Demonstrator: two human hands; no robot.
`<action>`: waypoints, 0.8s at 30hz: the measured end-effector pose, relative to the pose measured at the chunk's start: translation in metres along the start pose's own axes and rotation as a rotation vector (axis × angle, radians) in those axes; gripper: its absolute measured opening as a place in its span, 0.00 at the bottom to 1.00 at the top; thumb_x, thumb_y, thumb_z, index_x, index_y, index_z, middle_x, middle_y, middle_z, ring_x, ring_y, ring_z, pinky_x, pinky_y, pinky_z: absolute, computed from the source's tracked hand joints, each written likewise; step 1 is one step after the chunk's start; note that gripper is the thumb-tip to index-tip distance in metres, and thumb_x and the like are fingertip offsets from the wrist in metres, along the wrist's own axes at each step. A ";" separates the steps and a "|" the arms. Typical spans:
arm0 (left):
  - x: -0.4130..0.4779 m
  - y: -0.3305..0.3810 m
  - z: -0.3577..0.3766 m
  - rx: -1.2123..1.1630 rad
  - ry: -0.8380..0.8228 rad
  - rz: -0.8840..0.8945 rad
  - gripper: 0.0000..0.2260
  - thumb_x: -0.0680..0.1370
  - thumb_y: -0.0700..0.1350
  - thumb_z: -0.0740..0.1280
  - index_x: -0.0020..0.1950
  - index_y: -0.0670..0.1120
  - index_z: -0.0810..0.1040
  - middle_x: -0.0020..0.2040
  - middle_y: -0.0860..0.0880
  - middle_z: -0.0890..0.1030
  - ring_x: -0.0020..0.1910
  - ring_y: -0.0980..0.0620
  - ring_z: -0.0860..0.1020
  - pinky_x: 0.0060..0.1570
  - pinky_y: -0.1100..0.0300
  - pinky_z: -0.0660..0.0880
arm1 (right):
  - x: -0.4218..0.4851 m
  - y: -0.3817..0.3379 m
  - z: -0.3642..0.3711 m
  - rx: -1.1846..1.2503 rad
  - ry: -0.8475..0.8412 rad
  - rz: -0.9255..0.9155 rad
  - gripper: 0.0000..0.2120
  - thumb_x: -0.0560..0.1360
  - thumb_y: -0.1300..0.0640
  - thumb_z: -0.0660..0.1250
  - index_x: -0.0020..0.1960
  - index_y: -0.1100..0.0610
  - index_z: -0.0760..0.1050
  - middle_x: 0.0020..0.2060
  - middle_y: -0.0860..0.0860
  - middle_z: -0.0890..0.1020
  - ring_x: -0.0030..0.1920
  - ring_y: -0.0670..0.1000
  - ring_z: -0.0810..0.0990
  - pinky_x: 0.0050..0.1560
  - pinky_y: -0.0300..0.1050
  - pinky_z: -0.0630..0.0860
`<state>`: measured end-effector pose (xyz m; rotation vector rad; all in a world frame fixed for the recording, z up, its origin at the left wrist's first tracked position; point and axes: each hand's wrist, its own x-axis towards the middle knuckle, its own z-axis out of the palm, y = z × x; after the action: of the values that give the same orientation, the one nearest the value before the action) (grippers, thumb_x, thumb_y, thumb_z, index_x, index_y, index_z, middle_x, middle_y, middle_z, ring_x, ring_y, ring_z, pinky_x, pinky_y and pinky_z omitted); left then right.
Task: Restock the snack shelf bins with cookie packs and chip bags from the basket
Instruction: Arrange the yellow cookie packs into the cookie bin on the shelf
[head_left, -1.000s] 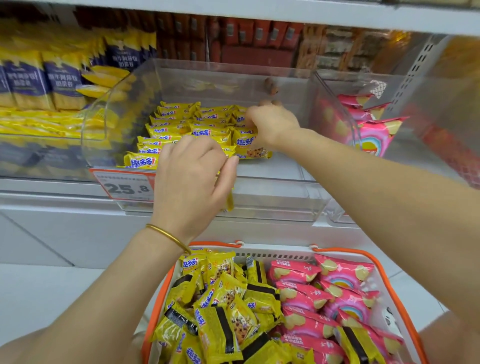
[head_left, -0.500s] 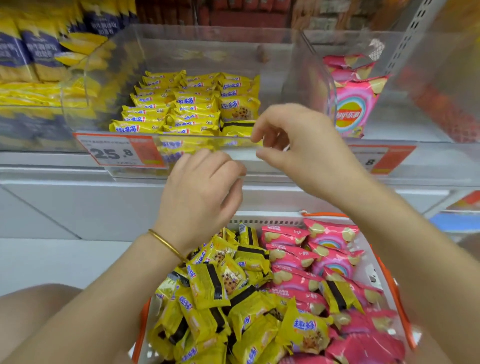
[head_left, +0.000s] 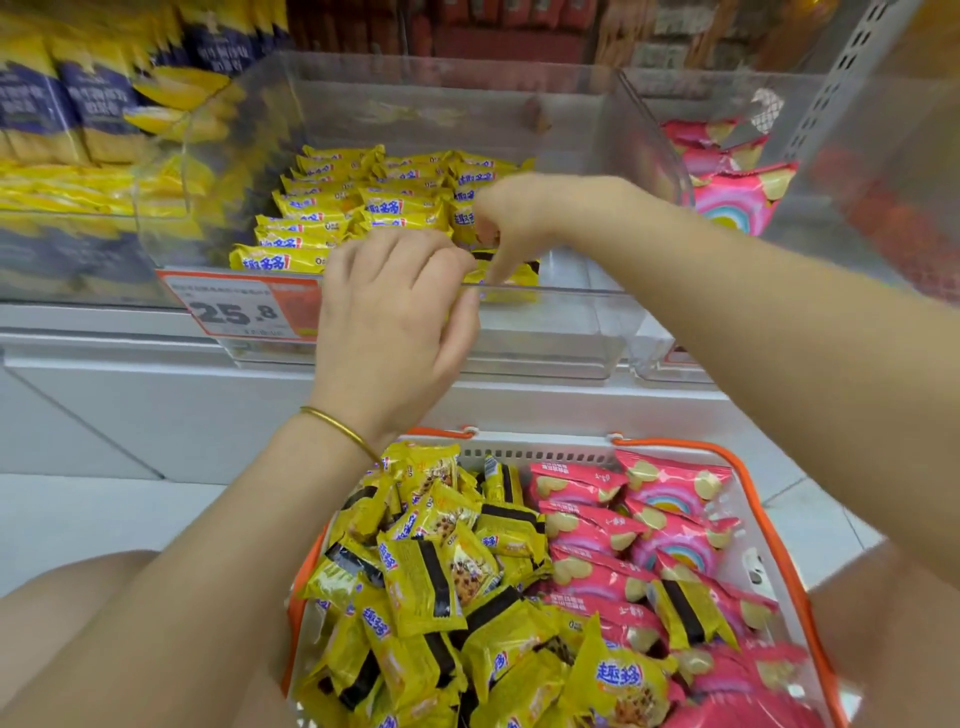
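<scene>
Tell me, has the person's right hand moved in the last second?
Yes: the right hand drew back from deeper inside the clear plastic bin toward its front wall.

White shelf ledge (head_left: 156, 395), pale tiled floor (head_left: 78, 519), perforated upright (head_left: 841, 78)

From my console I see an orange-and-white price tag (head_left: 244, 310) reading 25.8 at nine o'clock; blue-and-yellow bags (head_left: 88, 104) stacked at ten o'clock; blurred red packs (head_left: 498, 31) at twelve o'clock; a perforated grey upright (head_left: 836, 78) at two o'clock; pale floor tiles (head_left: 78, 519) at eight o'clock.
</scene>
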<state>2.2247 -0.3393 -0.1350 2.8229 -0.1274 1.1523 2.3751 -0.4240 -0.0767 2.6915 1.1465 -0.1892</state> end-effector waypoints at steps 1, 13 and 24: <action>0.000 -0.001 0.001 -0.002 -0.010 -0.006 0.12 0.78 0.48 0.58 0.50 0.44 0.79 0.51 0.47 0.80 0.53 0.44 0.74 0.52 0.51 0.63 | 0.009 -0.001 0.007 -0.043 -0.063 -0.001 0.16 0.72 0.48 0.70 0.46 0.60 0.71 0.51 0.55 0.77 0.48 0.58 0.75 0.47 0.47 0.73; 0.000 0.000 0.004 -0.065 -0.012 -0.012 0.13 0.77 0.49 0.58 0.45 0.42 0.78 0.49 0.46 0.80 0.49 0.43 0.75 0.47 0.52 0.63 | 0.028 0.014 0.012 0.185 0.164 0.132 0.16 0.72 0.62 0.67 0.58 0.67 0.74 0.52 0.61 0.79 0.52 0.60 0.79 0.40 0.51 0.77; 0.001 0.001 0.004 -0.096 -0.032 -0.034 0.12 0.77 0.48 0.58 0.44 0.43 0.77 0.49 0.47 0.80 0.49 0.44 0.75 0.45 0.53 0.62 | 0.044 0.018 0.021 0.378 0.310 0.186 0.17 0.72 0.67 0.67 0.59 0.54 0.79 0.58 0.52 0.79 0.59 0.54 0.76 0.56 0.46 0.74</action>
<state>2.2278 -0.3407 -0.1369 2.7492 -0.1325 1.0652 2.4181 -0.4104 -0.1037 3.2339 1.0098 0.0510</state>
